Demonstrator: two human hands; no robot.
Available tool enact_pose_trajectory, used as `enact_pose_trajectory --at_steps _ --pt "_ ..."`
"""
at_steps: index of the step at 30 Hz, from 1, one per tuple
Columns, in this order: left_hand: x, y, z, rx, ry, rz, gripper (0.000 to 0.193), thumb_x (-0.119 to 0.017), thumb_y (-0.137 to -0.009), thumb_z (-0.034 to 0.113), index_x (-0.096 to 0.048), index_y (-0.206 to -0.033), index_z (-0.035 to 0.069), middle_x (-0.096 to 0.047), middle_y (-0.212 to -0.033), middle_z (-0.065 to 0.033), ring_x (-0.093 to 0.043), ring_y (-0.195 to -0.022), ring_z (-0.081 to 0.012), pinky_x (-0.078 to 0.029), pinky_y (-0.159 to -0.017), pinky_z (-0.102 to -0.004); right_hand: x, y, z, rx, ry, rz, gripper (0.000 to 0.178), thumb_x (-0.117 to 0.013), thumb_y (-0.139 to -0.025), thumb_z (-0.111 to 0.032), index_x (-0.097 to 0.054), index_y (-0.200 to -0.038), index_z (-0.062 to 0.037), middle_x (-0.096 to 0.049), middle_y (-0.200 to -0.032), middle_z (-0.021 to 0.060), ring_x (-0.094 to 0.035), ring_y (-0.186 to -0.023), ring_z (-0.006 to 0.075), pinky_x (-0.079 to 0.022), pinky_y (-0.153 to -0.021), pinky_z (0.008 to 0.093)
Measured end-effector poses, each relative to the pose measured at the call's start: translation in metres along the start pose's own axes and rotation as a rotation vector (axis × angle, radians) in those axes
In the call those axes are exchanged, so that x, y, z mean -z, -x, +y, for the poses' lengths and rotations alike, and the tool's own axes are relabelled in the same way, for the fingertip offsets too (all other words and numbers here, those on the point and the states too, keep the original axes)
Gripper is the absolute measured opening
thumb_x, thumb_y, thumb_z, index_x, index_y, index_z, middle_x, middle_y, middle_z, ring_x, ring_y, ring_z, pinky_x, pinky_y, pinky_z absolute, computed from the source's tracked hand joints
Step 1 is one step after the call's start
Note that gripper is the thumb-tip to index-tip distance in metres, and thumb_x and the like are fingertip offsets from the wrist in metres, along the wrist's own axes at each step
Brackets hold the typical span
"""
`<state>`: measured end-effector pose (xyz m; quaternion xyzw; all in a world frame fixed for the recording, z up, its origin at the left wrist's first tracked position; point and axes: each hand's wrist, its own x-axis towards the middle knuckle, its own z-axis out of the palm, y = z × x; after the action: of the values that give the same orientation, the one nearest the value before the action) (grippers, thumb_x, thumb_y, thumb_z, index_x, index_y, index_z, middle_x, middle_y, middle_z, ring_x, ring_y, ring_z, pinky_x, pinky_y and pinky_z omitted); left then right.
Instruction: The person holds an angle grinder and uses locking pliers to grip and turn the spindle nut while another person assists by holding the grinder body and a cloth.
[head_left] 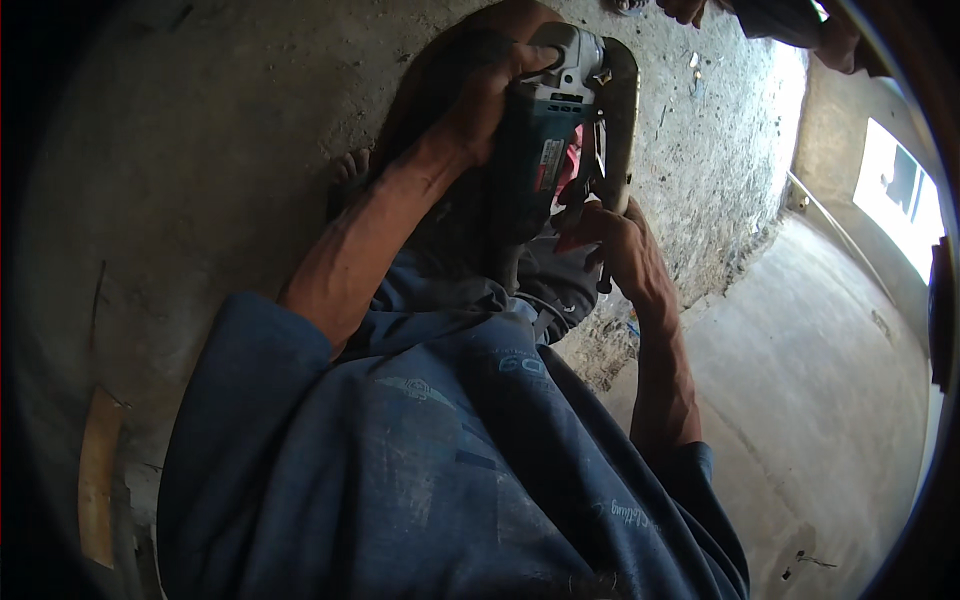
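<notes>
An angle grinder (525, 155) with a dark green body and a silver gear head is held upright in front of me. My left hand (485, 95) is closed around its upper part, with the thumb on the gear head. A round metal disc or guard (620, 100), seen nearly edge-on, stands along the grinder's right side. My right hand (622, 245) is closed just below it, with fingers bent around a narrow dark piece whose kind I cannot make out. Something red shows between the grinder body and the disc.
Rough concrete floor (210, 150) surrounds me, with a broken, gritty strip (720, 180) to the right. Another person's hand (685, 10) shows at the top right. A wooden board (100, 480) lies at the left. A thin pole (840, 235) leans near the window (895, 190).
</notes>
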<state>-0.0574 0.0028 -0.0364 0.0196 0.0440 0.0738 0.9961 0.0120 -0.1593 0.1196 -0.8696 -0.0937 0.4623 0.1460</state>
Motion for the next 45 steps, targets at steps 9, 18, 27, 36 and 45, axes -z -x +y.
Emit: enact_pose_trajectory --at_steps 9,18,27,36,45 --pt "-0.013 -0.002 -0.004 -0.136 -0.207 0.236 0.038 -0.068 -0.088 0.036 -0.071 -0.103 0.001 -0.072 -0.086 -0.0085 -0.068 -0.068 -0.0165 -0.055 -0.068 -0.0313 0.011 -0.012 0.011 0.046 0.052 -0.179 0.033 -0.053 -0.093 -0.028 -0.064 -0.112 -0.0046 -0.071 -0.083 0.0101 -0.067 -0.065 0.0151 -0.041 -0.051 0.0253" --pt "-0.019 -0.001 -0.003 -0.056 -0.273 0.330 0.041 -0.065 -0.091 0.039 -0.073 -0.106 0.002 -0.074 -0.093 -0.0078 -0.067 -0.073 -0.0128 -0.053 -0.072 -0.0289 0.027 -0.024 0.021 0.016 -0.173 -0.241 0.052 -0.040 -0.103 -0.023 -0.041 -0.138 0.0149 -0.057 -0.129 0.0252 -0.067 -0.066 0.0315 -0.054 -0.063 0.0393" --pt "-0.015 -0.010 -0.007 -0.147 -0.248 0.330 0.040 -0.073 -0.082 0.039 -0.072 -0.095 0.001 -0.071 -0.081 -0.0113 -0.066 -0.066 -0.0184 -0.055 -0.064 -0.0338 0.029 -0.029 0.019 -0.088 -0.236 -0.181 0.052 -0.037 -0.103 -0.028 -0.041 -0.132 0.0152 -0.064 -0.102 0.0282 -0.064 -0.069 0.0378 -0.053 -0.068 0.0446" --pt "-0.012 -0.009 -0.008 -0.154 -0.251 0.333 0.040 -0.071 -0.084 0.040 -0.073 -0.095 0.001 -0.071 -0.080 -0.0108 -0.066 -0.062 -0.0180 -0.055 -0.061 -0.0344 0.026 -0.028 0.006 -0.048 -0.269 -0.241 0.045 -0.049 -0.102 -0.034 -0.056 -0.111 0.0098 -0.068 -0.094 0.0245 -0.065 -0.065 0.0333 -0.046 -0.063 0.0352" --pt "-0.004 -0.005 -0.004 -0.115 -0.178 0.260 0.036 -0.069 -0.088 0.037 -0.073 -0.096 0.003 -0.073 -0.085 -0.0069 -0.068 -0.070 -0.0144 -0.055 -0.067 -0.0298 0.014 -0.014 -0.005 -0.019 -0.198 -0.159 0.051 -0.046 -0.101 -0.047 -0.062 -0.113 -0.0002 -0.073 -0.101 0.0172 -0.060 -0.053 0.0188 -0.035 -0.050 0.0250"
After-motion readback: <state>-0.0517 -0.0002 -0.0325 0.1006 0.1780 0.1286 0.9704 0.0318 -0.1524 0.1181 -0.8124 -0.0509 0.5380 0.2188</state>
